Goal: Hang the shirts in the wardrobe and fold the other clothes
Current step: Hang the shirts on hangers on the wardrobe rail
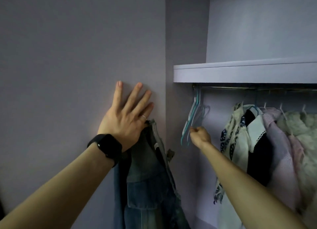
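Nearest me, low at centre, hangs the faded blue denim garment [149,186], its top edge caught at my left hand [125,119]. Four fingers lie straight and spread on the flat lilac wardrobe panel [68,57], bracing me, I judge, while the hidden thumb seems to pinch the cloth. Farther right, my right hand [200,136] is clenched on the thin teal and white wire hangers [193,115], probably to free one. Beyond runs the metal rail [240,87], with hung clothes at far right.
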